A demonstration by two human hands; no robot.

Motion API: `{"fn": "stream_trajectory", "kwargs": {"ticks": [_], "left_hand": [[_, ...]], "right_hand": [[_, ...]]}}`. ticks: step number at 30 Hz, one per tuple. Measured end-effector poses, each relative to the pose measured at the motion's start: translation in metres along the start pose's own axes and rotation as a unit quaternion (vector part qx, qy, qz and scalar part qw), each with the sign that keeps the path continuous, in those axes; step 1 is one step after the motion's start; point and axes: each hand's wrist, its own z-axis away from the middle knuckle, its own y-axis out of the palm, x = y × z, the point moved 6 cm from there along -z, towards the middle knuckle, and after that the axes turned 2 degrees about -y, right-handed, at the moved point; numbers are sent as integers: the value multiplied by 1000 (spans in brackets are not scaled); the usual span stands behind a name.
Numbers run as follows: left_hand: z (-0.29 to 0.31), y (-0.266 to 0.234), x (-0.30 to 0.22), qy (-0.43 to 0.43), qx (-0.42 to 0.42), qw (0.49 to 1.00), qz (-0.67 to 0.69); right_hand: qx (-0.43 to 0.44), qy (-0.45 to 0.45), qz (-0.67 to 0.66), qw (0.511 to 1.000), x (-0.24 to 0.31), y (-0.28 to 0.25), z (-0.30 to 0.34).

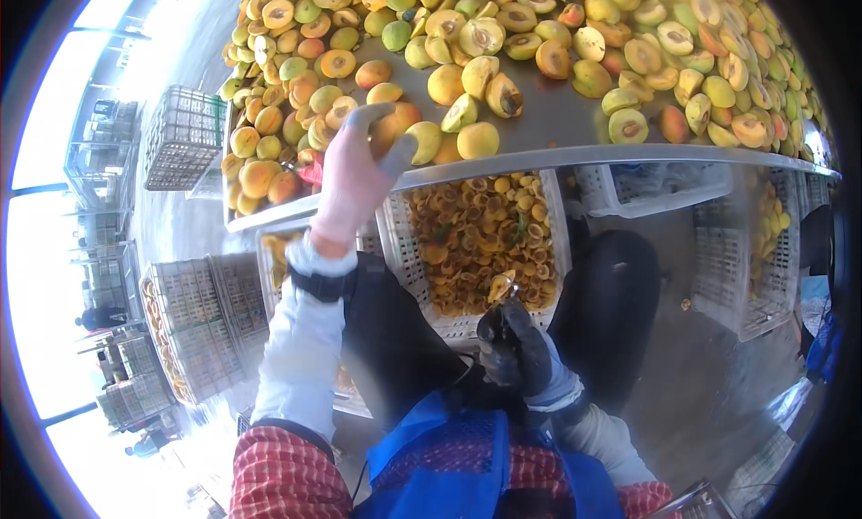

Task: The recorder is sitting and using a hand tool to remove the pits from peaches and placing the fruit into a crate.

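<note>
My left hand (359, 164), in a pale glove with grey fingertips, reaches over the near edge of a metal table (539, 124). Its fingers and thumb curve around an orange-red peach (398, 121). Low between my knees, my right hand (509, 344) wears a dark glove and is closed on a small pitting tool (514, 290) with a shiny metal tip. A scrap of yellow peach flesh (499, 286) is at that tip; the handle is mostly hidden in my fist. Many halved peaches (482, 36), some showing their stones, are heaped across the table.
Below the table edge, a white crate (558, 223) holds peach pieces and scraps. Another white crate (660, 196) stands under the table, with a tall perforated crate (745, 259) at the right. Stacked crates (202, 321) stand on the floor at left. Something red (311, 171) lies beside my left wrist.
</note>
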Motion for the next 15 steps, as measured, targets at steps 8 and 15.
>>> {"fn": "stream_trajectory", "kwargs": {"ticks": [8,15], "left_hand": [[134,43,-8,-138,15,837,529],[172,47,-15,-114,-99,912,381]], "right_hand": [[-76,-62,93,991,17,20,-22],[-38,-195,376,905,-7,30,-12]]}}
